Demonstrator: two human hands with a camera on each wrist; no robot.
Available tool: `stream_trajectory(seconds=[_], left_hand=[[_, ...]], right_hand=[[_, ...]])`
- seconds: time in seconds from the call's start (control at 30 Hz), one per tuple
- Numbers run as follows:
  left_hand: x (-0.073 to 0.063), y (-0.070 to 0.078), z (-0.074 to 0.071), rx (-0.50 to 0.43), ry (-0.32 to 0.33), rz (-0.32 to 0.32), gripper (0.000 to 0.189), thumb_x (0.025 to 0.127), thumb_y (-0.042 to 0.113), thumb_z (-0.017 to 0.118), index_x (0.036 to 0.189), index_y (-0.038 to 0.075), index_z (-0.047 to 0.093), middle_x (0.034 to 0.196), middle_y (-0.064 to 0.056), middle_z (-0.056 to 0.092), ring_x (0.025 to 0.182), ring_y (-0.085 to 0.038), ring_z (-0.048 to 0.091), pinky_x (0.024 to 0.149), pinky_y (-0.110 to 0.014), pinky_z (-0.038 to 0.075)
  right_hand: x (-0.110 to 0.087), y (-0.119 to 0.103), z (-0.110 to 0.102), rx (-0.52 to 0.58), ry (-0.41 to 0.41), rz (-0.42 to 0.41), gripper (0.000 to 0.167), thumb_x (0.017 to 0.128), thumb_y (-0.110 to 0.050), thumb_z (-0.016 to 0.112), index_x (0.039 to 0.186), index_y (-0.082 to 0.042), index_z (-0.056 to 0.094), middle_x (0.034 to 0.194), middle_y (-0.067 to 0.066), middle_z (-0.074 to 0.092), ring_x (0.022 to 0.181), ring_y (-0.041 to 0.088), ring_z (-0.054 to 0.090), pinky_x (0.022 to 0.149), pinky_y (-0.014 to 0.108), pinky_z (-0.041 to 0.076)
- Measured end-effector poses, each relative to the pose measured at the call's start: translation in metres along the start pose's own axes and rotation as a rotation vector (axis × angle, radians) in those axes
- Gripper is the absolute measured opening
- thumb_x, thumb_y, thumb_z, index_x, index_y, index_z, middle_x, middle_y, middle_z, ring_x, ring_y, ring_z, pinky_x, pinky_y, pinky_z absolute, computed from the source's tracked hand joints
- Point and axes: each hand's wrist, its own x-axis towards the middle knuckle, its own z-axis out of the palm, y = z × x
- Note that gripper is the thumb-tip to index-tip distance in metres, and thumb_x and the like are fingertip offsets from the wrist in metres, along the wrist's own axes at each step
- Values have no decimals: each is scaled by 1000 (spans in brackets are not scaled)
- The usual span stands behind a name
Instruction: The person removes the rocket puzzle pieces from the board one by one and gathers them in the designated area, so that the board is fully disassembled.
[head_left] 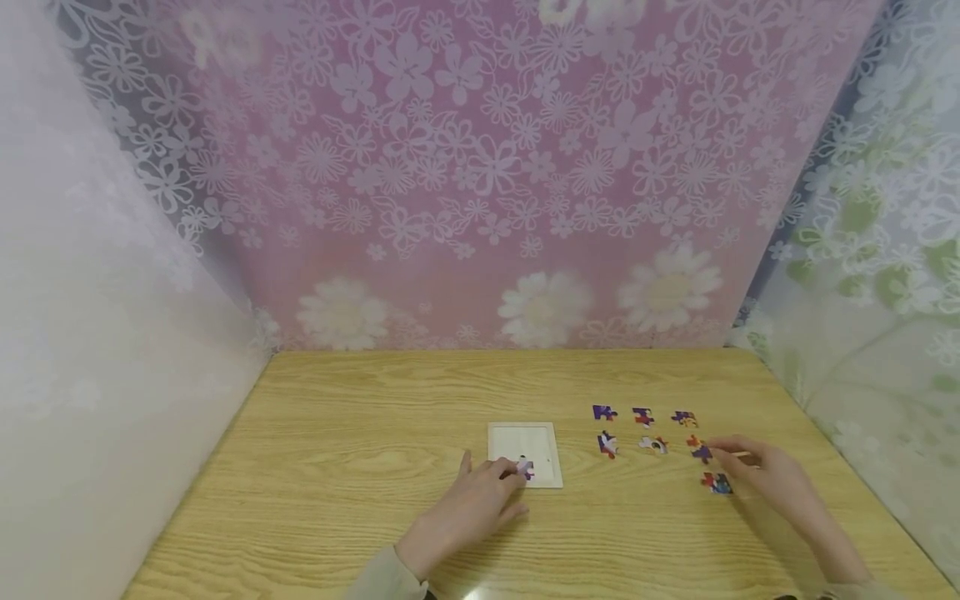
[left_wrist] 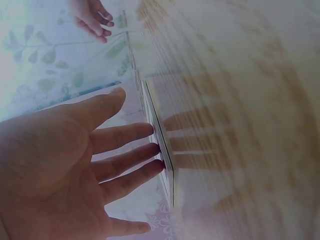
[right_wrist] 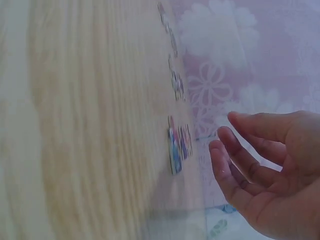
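A square white puzzle frame (head_left: pixel 557 446) lies on the table with one jigsaw piece (head_left: pixel 529 470) inside it, near its front edge. My left hand (head_left: pixel 472 500) reaches over the frame, and its fingertips rest there at the piece. In the left wrist view those fingers (left_wrist: pixel 131 137) are extended and the thumb stands apart. Over at the right, my right hand (head_left: pixel 776 483) hovers beside an orange and purple jigsaw piece (head_left: pixel 701 451). The right wrist view shows its fingers (right_wrist: pixel 245 157) loosely bent above the table, with nothing between them. A red and blue jigsaw piece (head_left: pixel 717 483) lies just in front.
Several more jigsaw pieces lie in loose rows right of the frame, among them a purple one (head_left: pixel 604 412) and a white one (head_left: pixel 654 445). Flowered curtains (head_left: pixel 480 208) stand behind the wooden table (head_left: pixel 337 450) and along both sides.
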Motion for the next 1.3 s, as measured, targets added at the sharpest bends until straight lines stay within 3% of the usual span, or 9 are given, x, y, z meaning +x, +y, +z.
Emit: stream_trajectory(seconds=[0.1,0.23,0.37,0.5,0.6,0.73,0.97,1.1,1.3], left_hand=[[0,-1,0,-2,5,3,36,99,41,63,126,17,70,134,-1,63,126,-20,59,108,-69,36],[-1,-3,2,-16,34,22,42,99,39,64,133,14,67,137,-3,61,127,-20,59,108,-68,37],[-3,-7,3,-27,44,27,50,100,38,63,144,13,58,144,-5,58,130,-23,57,110,-67,36],[-9,-9,1,-25,24,16,53,101,37,63,147,14,54,148,-7,55,135,-24,54,110,-66,35],[-14,-12,1,-20,12,3,54,100,38,62,147,12,54,151,-8,52,137,-25,52,111,-66,35],[-21,-16,1,-32,-11,-19,57,101,40,60,148,10,52,154,-9,48,140,-28,49,112,-66,33],[-28,-16,-3,-34,-83,-40,63,101,45,56,153,11,45,159,-7,41,146,-27,39,114,-66,29],[-29,-15,-5,-13,-93,-31,66,100,48,56,153,12,45,159,-6,41,146,-26,39,113,-66,31],[-29,-15,-6,-7,-97,-29,66,99,50,55,153,13,46,159,-5,41,147,-25,39,113,-66,31]], right_hand=[[3,-10,2,36,14,-17,40,105,-33,56,134,-6,65,128,24,66,96,21,72,73,48,59],[8,-24,7,94,34,-52,39,105,-30,56,134,-6,64,121,21,70,91,9,72,70,35,60],[15,-37,14,120,40,-84,38,106,-31,55,135,-7,64,120,18,71,94,14,72,70,30,59],[22,-50,22,162,20,-91,38,106,-31,56,135,-8,64,123,20,70,96,21,72,53,35,56],[29,-61,29,147,14,-124,35,105,-28,58,131,-9,67,122,17,71,97,24,72,54,35,55],[38,-76,42,169,-29,-180,33,104,-22,59,130,-5,67,121,15,72,101,26,72,77,34,60],[49,-98,72,225,-64,-203,31,103,-21,61,127,-3,69,120,13,73,101,26,72,80,34,60],[54,-110,88,216,-83,-220,29,102,-21,62,125,-5,71,116,8,75,101,24,71,79,30,58],[61,-131,105,191,-116,-283,30,102,-22,62,124,-5,72,120,8,74,109,29,70,88,35,58]])
